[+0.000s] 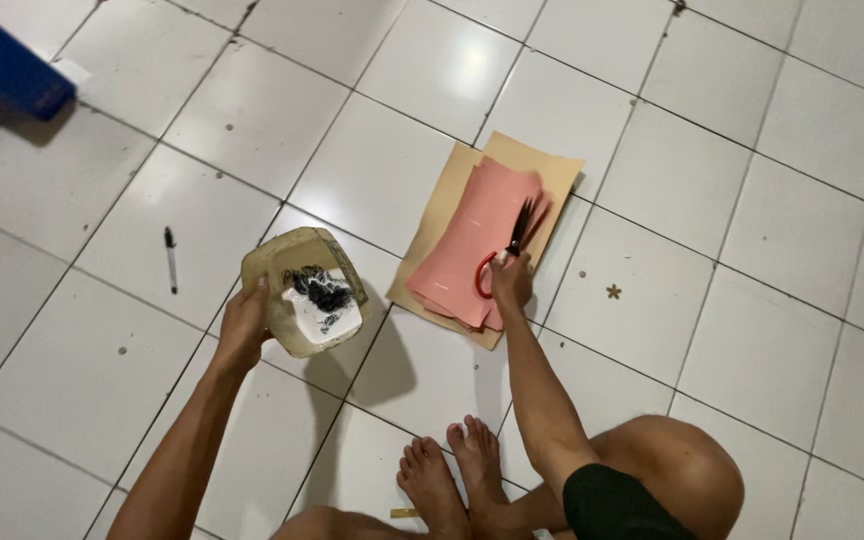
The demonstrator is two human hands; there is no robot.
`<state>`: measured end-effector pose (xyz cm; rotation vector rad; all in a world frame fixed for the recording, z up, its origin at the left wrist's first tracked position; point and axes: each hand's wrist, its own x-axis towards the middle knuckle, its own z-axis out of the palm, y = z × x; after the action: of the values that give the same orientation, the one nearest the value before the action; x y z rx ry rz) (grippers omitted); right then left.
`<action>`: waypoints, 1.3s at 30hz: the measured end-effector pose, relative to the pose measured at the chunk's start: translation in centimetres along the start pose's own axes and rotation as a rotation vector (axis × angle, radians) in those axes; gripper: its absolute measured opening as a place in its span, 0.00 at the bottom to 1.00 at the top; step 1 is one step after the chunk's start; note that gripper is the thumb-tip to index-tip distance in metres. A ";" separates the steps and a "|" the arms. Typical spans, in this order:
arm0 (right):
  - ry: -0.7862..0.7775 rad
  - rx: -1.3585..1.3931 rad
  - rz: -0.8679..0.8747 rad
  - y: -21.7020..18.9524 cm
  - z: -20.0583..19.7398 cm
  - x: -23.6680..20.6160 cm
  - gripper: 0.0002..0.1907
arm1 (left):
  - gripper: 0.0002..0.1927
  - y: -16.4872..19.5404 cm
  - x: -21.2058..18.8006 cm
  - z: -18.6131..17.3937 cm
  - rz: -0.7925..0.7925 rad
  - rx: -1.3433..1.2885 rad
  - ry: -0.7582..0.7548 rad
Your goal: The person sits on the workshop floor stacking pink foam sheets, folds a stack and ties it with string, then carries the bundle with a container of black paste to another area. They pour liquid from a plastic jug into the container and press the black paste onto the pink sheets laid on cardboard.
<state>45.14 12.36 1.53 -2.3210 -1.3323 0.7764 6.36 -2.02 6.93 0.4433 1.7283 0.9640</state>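
Note:
My left hand (243, 322) grips the rim of a yellowish translucent plastic container (302, 290) lifted off the floor; inside it are white material and dark black bits. My right hand (510, 280) rests on a stack of pink paper sheets (472, 240) and holds scissors (507, 252) with red handles, blades pointing away from me. The pink sheets lie on a tan cardboard sheet (552, 165) on the white tiled floor.
A black pen (170, 258) lies on the tiles to the left. A blue object (7, 65) sits at the far top left. My bare feet (452, 475) and knee (667, 460) are at the bottom. A small star-shaped bit (613, 291) lies to the right.

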 end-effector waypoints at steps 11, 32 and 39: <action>0.172 -0.066 0.130 -0.2 -4.5 -1.3 0.47 | 0.30 2.8 5.5 9.2 0.041 -0.016 -0.215; -0.129 0.905 0.139 -7.5 -15.5 0.6 0.16 | 0.27 21.4 -2.1 9.4 0.014 0.107 -0.154; -0.073 1.045 0.172 -13.3 -33.1 1.6 0.12 | 0.28 37.2 -12.5 14.3 0.057 0.142 -0.251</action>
<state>57.21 19.24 34.40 -1.5521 -0.4987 1.2311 18.17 17.34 41.93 0.6796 1.5670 0.7918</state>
